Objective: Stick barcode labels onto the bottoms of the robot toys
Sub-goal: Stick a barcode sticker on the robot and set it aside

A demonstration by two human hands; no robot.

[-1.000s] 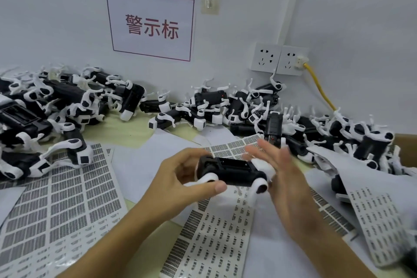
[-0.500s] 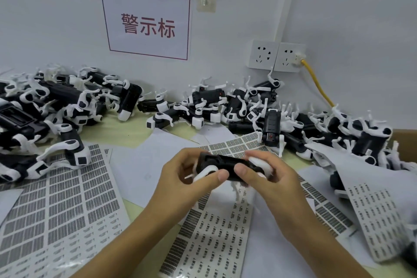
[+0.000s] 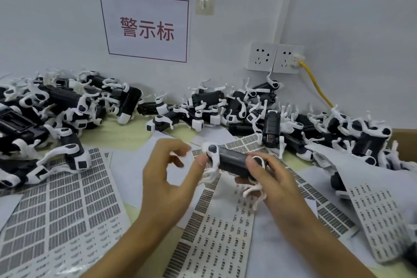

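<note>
The right hand [image 3: 277, 178] clamps the robot toy [image 3: 232, 161] above the label sheets [image 3: 216, 232], probably to turn it. The left hand [image 3: 173, 176], fingers loosely apart, steadies its end with the thumb.

A white rectangular paper sign with a thin dark-red border [image 3: 144, 26], fixed to the pale wall above the worktable, carries three large red Chinese characters: 警示标. White sheets of small barcode labels [image 3: 56, 198] lie spread across the table, but their print is too small and blurred to read. No other legible text, brand or number shows anywhere.
</note>
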